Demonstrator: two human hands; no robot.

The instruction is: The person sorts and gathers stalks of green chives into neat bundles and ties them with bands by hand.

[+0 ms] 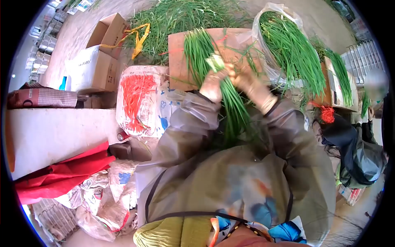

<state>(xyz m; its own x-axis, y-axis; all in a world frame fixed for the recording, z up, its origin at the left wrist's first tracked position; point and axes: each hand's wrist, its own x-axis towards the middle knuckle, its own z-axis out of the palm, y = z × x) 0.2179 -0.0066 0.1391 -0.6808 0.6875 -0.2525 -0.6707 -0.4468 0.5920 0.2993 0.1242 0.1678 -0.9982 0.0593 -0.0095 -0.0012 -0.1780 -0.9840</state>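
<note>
A bunch of garlic chives (233, 103) is in my hands, its pale stem ends up and its green leaves hanging toward my lap. My left hand (212, 87) is closed around the bunch just below the white ends. Against the bunch's other side, my right hand (256, 87) has its fingers bent and pressed together at the stems; motion blurs them a little. Behind my left hand, a second pile of chives (196, 53) lies on a brown board (177, 74), with a red tie strand sticking out near it.
Red ties (138, 96) lie on a wrapped package at left, near an open cardboard box (105, 68). Loose greens (173, 20) cover the floor ahead. A plastic bag of chives (288, 49) stands at right. Another person (354, 144) sits farther right.
</note>
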